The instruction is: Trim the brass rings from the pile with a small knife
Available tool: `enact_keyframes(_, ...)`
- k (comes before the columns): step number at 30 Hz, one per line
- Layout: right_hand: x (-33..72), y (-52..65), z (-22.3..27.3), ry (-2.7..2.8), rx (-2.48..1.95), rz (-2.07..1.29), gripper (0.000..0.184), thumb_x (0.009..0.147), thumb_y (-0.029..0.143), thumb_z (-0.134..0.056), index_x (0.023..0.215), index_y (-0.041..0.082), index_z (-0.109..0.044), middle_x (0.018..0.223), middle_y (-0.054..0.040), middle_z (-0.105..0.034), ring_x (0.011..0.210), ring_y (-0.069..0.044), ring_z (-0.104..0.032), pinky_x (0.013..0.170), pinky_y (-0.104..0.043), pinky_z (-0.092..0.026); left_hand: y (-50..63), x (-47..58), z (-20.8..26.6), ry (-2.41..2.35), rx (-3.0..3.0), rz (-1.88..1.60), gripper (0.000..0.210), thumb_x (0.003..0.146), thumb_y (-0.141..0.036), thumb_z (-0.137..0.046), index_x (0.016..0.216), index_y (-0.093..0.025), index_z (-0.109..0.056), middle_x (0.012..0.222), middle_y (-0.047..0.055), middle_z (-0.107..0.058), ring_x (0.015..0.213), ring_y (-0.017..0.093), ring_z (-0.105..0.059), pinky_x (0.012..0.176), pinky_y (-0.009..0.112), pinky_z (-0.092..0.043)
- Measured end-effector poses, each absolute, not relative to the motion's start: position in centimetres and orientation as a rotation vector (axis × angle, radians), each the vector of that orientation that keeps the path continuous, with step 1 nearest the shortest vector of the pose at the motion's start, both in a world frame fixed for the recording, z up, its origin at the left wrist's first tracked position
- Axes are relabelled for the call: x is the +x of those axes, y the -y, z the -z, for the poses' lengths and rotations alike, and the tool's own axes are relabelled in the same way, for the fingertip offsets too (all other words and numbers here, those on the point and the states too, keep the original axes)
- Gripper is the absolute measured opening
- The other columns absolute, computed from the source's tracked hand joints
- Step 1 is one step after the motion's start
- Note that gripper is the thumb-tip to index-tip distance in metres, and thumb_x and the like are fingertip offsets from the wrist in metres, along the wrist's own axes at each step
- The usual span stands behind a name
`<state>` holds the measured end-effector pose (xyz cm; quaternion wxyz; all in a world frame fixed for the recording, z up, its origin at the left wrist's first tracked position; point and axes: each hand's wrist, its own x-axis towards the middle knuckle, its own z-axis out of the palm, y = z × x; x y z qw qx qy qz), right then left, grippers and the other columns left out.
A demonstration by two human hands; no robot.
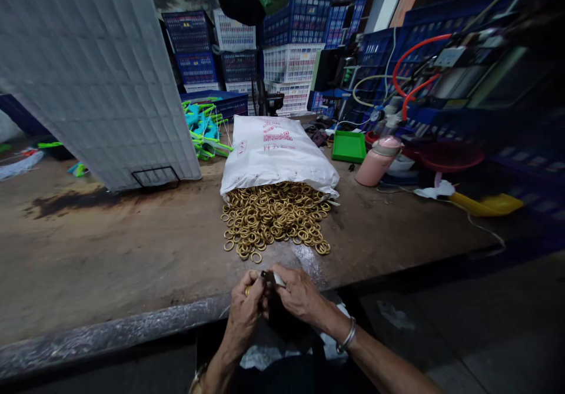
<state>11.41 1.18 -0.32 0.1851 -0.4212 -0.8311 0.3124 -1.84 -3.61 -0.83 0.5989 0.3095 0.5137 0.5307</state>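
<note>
At the table's front edge, my left hand is closed, pinching a small dark piece at its fingertips. A yellowish spot shows by its fingers; whether it is a ring cannot be told. Close beside it, my right hand is closed too, with something whitish at the thumb and fingers. What that is, and whether it is held or worn, is unclear. Just beyond both hands, a heap of gold-coloured rings spills from the mouth of a white printed sack lying on the table.
A grey ribbed panel stands upright at the left, near green and blue plastic parts. On the right are a green tray, a pink bottle and a machine with red hoses. Stacked crates line the back.
</note>
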Motion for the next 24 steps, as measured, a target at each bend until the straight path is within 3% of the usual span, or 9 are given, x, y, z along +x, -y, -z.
enact_keyframes(4, 11.4, -0.9, 0.6, 2.458, -1.168, -0.748, 0.025, 0.067, 0.009, -0.038, 0.086, 0.020, -0.050, 0.063, 0.0024, -0.051, 0.057, -0.011, -0.043, 0.055, -0.023, -0.023, 3.6, -1.9, 0.8, -1.248, 0.808, -1.246, 0.032, 0.070, -0.049, -0.057, 0.069, -0.018, -0.049, 0.042, -0.008, -0.044, 0.034, 0.006, -0.038, 0.037, 0.017, -0.035)
enact_keyframes(11, 11.3, -0.9, 1.4, 2.541, -1.314, -0.609, 0.025, 0.068, 0.009, -0.039, 0.089, 0.019, -0.049, 0.065, -0.0004, -0.056, 0.055, -0.013, -0.045, 0.053, -0.025, -0.020, 4.2, -1.8, 0.4, -1.288, 0.809, -1.282, 0.032, 0.069, -0.048, -0.059, 0.065, -0.018, -0.048, 0.046, -0.007, -0.046, 0.036, 0.006, -0.040, 0.036, 0.017, -0.036)
enact_keyframes(16, 11.7, -2.7, 1.7, 2.548, -1.481, -0.417, 0.023, 0.073, 0.010, -0.037, 0.091, 0.015, -0.051, 0.065, -0.0039, -0.058, 0.055, -0.015, -0.048, 0.052, -0.027, -0.019, 6.5, -1.1, 0.4, -1.131, 0.794, -1.112, 0.031, 0.070, -0.046, -0.058, 0.065, -0.017, -0.049, 0.050, -0.004, -0.050, 0.034, 0.005, -0.040, 0.032, 0.017, -0.034)
enact_keyframes(20, 10.6, -3.8, 1.6, 2.508, -1.478, -0.376, 0.020, 0.074, 0.013, -0.040, 0.090, 0.016, -0.050, 0.069, -0.0035, -0.061, 0.058, -0.014, -0.052, 0.053, -0.027, -0.021, 7.9, -0.7, 2.8, -1.014, 0.612, -0.872, 0.028, 0.068, -0.042, -0.060, 0.063, -0.016, -0.050, 0.047, -0.002, -0.052, 0.029, 0.004, -0.036, 0.027, 0.015, -0.025)
enact_keyframes(24, 8.1, -3.5, 1.6, 2.446, -1.554, -0.370, 0.016, 0.079, 0.024, -0.044, 0.093, 0.018, -0.049, 0.082, -0.0050, -0.063, 0.069, -0.017, -0.056, 0.057, -0.026, -0.026, 7.7, -0.6, 6.6, -1.141, 0.441, -0.767, 0.030, 0.061, -0.040, -0.066, 0.059, -0.013, -0.054, 0.045, -0.001, -0.050, 0.032, 0.005, -0.038, 0.028, 0.016, -0.024)
